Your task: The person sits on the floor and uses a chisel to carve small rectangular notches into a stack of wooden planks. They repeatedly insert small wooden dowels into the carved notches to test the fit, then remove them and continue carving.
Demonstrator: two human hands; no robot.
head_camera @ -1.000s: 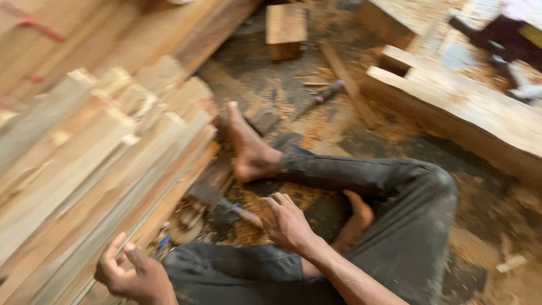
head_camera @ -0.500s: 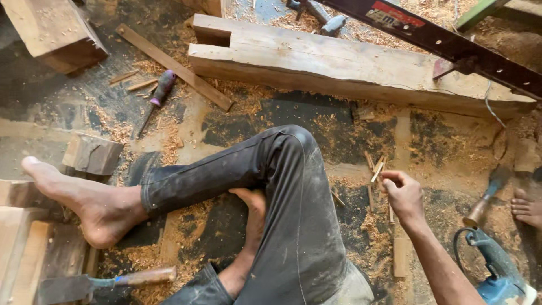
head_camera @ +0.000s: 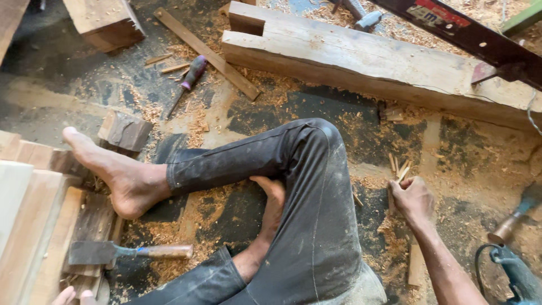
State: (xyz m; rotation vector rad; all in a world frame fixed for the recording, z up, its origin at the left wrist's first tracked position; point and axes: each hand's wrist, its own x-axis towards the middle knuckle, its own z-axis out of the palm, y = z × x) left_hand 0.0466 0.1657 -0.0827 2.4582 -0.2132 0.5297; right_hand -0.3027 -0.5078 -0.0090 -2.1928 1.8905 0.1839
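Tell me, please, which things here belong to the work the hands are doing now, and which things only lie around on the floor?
In hand:
right hand, closed on thin wooden sticks
left hand, only its fingertips visible at the bottom edge, by stacked planks

Lying about:
wide chisel
purple-handled chisel
notched beam
wood block
blue power tool

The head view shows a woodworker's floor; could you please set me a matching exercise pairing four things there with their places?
Things:
1. wide chisel
2. purple-handled screwdriver
3. small wooden pegs
4. long notched beam

Places:
A. in the grip of the right hand
B. across the top of the view, beyond the bent knee
C. lying on stacked boards at lower left
D. on the floor beside a thin wooden strip

Pairs: 1-C, 2-D, 3-A, 4-B
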